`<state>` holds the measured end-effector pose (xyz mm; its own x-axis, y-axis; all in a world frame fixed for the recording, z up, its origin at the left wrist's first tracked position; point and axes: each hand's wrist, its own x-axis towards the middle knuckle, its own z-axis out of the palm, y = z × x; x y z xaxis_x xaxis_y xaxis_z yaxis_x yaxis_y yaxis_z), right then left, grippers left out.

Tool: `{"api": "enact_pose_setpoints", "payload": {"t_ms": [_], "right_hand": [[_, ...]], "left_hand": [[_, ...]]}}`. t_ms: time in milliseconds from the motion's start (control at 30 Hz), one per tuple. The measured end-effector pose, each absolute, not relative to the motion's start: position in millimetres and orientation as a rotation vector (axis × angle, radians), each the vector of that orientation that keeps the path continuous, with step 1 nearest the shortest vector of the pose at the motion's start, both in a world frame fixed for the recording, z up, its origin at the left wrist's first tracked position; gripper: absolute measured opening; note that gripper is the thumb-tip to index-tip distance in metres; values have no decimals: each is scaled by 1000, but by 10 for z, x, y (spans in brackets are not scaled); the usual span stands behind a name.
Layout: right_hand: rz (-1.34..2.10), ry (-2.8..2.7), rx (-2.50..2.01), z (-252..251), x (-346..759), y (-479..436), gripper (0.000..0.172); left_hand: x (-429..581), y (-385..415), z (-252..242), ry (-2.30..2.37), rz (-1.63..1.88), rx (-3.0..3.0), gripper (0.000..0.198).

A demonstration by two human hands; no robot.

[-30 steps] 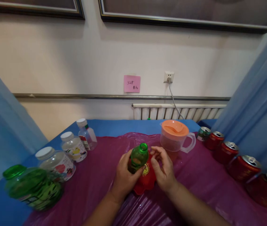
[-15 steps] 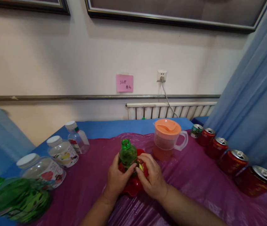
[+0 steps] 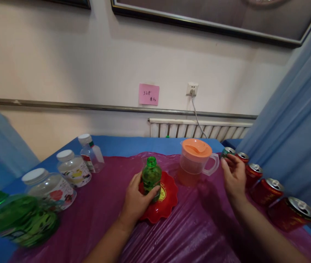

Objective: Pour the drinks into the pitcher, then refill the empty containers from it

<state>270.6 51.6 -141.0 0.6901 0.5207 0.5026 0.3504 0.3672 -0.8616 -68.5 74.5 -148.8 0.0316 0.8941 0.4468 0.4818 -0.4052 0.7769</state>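
Note:
A small green plastic bottle (image 3: pixel 151 176) without a cap stands upright over the left part of a red scalloped plate (image 3: pixel 169 204). My left hand (image 3: pixel 135 200) is wrapped around its lower part, thumb across the front. Off to the right, my right hand (image 3: pixel 234 176) is raised with thumb and fingers apart and nothing visible in it. Its fingertips overlap the small green can (image 3: pixel 228 151) in view; I cannot tell whether they touch. Between the two hands stands a clear pitcher (image 3: pixel 192 166) with an orange lid and orange liquid inside.
Several red cans (image 3: pixel 267 191) line the table's right side. Along the left stand clear bottles with white caps (image 3: pixel 75 171) and a green bottle (image 3: pixel 21 221). A purple plastic sheet (image 3: pixel 111 182) covers much of the blue table (image 3: pixel 122 145). Blue curtains (image 3: pixel 289 109) hang at the sides.
My right hand has left the bottle and moved right, past the pitcher to the cans. My left hand still holds the bottle. The view has shifted slightly.

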Motion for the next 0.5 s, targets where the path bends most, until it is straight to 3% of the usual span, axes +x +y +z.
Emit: {"api": "enact_pose_setpoints", "payload": {"t_ms": [133, 500], "right_hand": [[313, -898, -1266, -1457, 2837, 727, 54], [557, -874, -1126, -1287, 2588, 924, 66]], "left_hand": [[-690, 752, -1526, 1429, 1313, 1851, 69], [-672, 739, -1560, 1354, 1291, 1863, 66]]}}
